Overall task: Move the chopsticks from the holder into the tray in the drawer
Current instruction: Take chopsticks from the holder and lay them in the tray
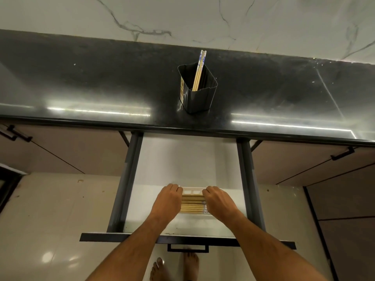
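Observation:
A black square holder [197, 96] stands on the dark countertop near its front edge. Two wooden chopsticks [199, 69] with blue-patterned tops lean inside it. Below, the drawer [188, 159] is pulled out. A white tray [192, 188] lies in it, with several wooden chopsticks [192, 203] side by side across it. My left hand [167, 200] rests palm down over the tray's left end and my right hand [219, 201] over its right end, fingers curled onto the chopstick ends. Whether the fingers grip the chopsticks or the tray is hidden.
The glossy black countertop [101, 88] runs across the view under a marble wall. Dark drawer rails [129, 179] flank the white drawer floor. The drawer front with its handle [187, 248] is nearest me. Closed cabinet doors sit either side. My bare feet stand on the tiled floor.

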Tool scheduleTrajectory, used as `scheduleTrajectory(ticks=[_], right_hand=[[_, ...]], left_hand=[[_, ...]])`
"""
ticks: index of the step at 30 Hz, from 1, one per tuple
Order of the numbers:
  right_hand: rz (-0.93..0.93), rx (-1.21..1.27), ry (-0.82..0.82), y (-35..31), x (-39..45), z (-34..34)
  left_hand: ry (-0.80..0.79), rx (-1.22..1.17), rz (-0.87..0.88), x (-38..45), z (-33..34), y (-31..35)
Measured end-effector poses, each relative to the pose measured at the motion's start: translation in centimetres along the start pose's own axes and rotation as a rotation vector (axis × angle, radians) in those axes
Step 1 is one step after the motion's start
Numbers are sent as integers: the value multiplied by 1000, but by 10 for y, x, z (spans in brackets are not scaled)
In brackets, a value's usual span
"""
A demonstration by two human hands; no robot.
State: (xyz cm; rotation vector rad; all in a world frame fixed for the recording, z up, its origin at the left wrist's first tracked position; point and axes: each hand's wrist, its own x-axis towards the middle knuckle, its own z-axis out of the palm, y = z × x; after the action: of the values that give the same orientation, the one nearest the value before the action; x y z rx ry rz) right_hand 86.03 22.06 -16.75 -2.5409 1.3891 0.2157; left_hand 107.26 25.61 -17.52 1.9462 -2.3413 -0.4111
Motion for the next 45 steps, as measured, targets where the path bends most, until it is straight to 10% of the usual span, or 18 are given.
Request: scheduleTrajectory(ticks=[11, 28, 45], right_hand=[[91, -170, 449, 3, 45, -111], [263, -303, 693, -3, 85, -327], [182, -137, 647, 81, 223, -347]], left_hand=[[402, 92, -1, 56, -107, 0], [678, 227, 115, 130, -326, 27], [608, 215, 15, 295, -301, 5]])
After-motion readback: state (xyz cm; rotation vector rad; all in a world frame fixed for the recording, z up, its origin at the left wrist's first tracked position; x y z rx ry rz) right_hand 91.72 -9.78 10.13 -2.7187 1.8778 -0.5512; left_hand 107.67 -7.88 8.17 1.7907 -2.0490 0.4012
